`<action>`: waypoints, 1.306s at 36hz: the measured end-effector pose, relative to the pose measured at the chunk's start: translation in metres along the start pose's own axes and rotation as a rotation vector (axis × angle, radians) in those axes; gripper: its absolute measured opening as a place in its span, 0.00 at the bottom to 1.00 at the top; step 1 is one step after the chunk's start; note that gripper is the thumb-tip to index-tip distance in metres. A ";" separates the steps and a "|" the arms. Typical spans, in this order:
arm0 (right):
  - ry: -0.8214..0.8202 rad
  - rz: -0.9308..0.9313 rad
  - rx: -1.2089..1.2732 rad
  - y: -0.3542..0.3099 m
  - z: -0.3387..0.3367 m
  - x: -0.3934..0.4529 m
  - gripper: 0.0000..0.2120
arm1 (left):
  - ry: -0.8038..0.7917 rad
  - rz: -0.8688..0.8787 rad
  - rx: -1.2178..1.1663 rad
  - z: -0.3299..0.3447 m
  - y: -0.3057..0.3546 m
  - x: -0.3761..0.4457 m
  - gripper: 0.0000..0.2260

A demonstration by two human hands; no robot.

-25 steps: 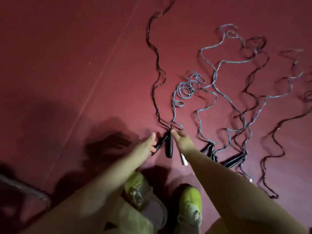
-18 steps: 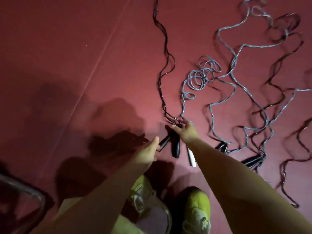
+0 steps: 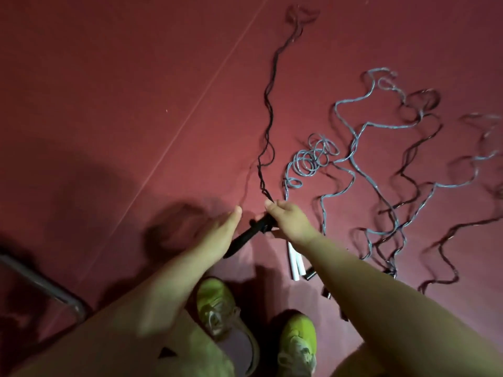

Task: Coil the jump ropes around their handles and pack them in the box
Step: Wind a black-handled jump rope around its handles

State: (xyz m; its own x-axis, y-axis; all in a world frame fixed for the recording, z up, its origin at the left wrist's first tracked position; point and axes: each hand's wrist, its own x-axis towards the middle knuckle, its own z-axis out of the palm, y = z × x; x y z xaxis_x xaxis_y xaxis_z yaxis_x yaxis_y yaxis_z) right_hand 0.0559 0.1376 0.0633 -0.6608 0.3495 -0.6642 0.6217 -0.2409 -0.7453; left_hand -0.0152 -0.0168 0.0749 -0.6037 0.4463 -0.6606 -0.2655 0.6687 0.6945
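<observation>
Head view, nearest first: two yellow-green shoes [image 3: 296, 341] stand on the red floor [image 3: 109, 104], both forearms reaching forward over them. The right hand [image 3: 288, 220] is curled round the upper end of the black handles [image 3: 250, 234], thumb and finger pinching where the black rope [image 3: 268, 126] leaves them. The left hand [image 3: 221, 235] lies along the lower end of the same handles with fingers nearly straight (whether it grips or only steadies them I cannot tell). The handles' long axis slants from lower left, by the left hand, up to the right hand, and the rope runs on from there straight away from the person. So the right hand is nearer the rope's free run and looks best placed to start winding it. Just right of the wrists lie white handles [image 3: 295, 263]. Farther right sprawl the blue-grey rope [image 3: 353, 142] and other dark ropes. No box is in sight.
</observation>
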 end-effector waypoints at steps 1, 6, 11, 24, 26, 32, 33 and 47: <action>-0.008 -0.016 0.027 -0.013 0.000 -0.015 0.10 | -0.020 0.028 0.004 -0.004 0.007 -0.008 0.37; -0.021 -0.075 0.233 -0.063 0.003 -0.087 0.12 | -0.066 0.093 -0.147 -0.017 0.032 -0.055 0.24; -0.085 -0.131 0.314 -0.092 0.010 -0.160 0.13 | -0.328 0.286 -0.233 -0.021 0.055 -0.127 0.10; -0.070 -0.189 0.061 -0.104 0.004 -0.247 0.14 | -0.508 0.220 -0.198 -0.043 0.076 -0.221 0.03; -0.051 -0.205 -0.040 -0.103 0.004 -0.248 0.15 | -0.537 0.205 -0.189 -0.050 0.074 -0.223 0.07; 0.113 -0.293 0.180 -0.116 0.001 -0.235 0.14 | -0.638 0.170 -0.211 -0.068 0.085 -0.228 0.16; 0.116 -0.299 0.278 -0.119 0.000 -0.233 0.13 | -0.657 0.177 -0.234 -0.068 0.089 -0.229 0.17; 0.161 -0.420 -0.037 -0.114 0.020 -0.214 0.07 | -0.619 0.089 -0.263 -0.054 0.093 -0.228 0.18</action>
State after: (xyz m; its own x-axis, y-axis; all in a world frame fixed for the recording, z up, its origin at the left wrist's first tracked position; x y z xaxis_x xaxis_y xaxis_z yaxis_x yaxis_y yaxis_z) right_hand 0.1181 0.0726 0.2892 -0.7871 0.5471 -0.2849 0.3303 -0.0162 -0.9437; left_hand 0.0574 -0.0887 0.3052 -0.1110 0.8038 -0.5845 -0.4561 0.4813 0.7485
